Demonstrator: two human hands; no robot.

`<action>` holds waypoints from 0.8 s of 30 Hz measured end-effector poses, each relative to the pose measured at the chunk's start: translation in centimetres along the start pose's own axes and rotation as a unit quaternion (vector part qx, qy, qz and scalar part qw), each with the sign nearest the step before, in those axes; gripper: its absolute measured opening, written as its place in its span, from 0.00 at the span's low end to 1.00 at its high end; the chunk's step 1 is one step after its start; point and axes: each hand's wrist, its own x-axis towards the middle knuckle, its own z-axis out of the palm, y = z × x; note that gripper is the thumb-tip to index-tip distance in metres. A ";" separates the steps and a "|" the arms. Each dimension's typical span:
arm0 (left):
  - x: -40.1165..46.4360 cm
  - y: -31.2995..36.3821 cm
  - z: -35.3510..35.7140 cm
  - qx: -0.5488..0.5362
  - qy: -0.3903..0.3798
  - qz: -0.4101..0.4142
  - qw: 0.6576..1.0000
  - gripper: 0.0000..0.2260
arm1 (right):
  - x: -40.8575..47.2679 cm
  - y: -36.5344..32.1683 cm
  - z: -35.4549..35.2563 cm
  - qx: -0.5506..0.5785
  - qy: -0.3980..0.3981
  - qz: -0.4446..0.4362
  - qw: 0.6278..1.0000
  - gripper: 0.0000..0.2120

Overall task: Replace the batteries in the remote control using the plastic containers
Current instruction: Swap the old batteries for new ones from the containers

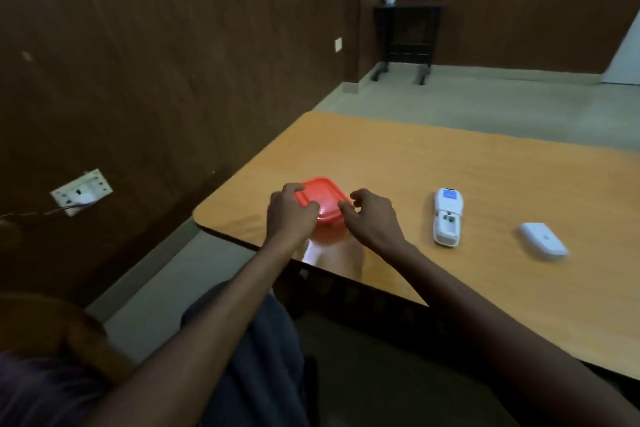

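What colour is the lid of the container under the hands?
Red-orange; the lid shows best in the head view, the only one.

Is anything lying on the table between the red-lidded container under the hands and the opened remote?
Nothing visible does. Bare table lies between the container and the remote. The battery cover lies beyond the remote, on its far side from the container.

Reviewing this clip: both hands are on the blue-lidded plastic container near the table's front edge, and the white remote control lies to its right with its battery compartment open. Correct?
One detail is wrong: the plastic container's lid is red, not blue, as the head view shows. The rest stands: the left hand and right hand are on it near the wooden table's front edge, and the white remote control lies to its right, battery compartment open.
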 end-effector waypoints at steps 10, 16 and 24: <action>0.3 3.4 4.6 -0.350 -0.103 -0.158 0.918 0.23 | -0.8 1.2 -6.3 0.149 0.080 0.076 0.983 0.17; -3.8 9.2 9.6 -0.423 -0.287 -0.139 0.848 0.22 | -3.6 6.7 -15.4 0.205 0.141 0.134 0.959 0.16; -9.7 11.6 17.9 -0.412 -0.354 -0.100 0.834 0.31 | -8.3 13.7 -22.1 0.195 0.161 0.209 0.945 0.21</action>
